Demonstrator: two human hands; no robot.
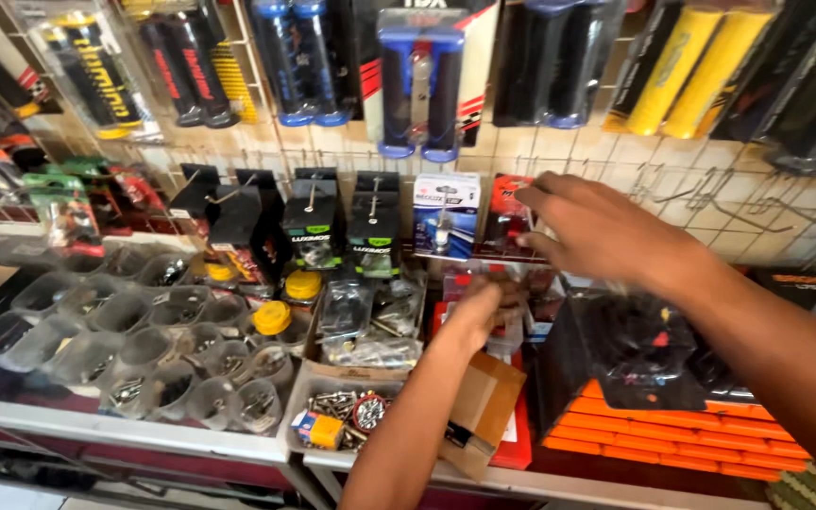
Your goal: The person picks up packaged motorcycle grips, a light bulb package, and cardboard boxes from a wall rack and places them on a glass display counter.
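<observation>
You are reaching your right hand (606, 231), fingers spread, toward the red hanging packet (505, 219) just left, while your left hand (480, 310) is blurring below it, grip unclear.

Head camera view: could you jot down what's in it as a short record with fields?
Setting: shop counter with a wire rack of hanging goods behind
Left hand: left hand low over packets, blurred; grasp unclear
Right hand: right hand reaching to a red hanging packet
Beside it: blue and white box
Above: handlebar grips in clear packs
Left of counter: clear cups holding small parts
Front: tray of bolts
</observation>
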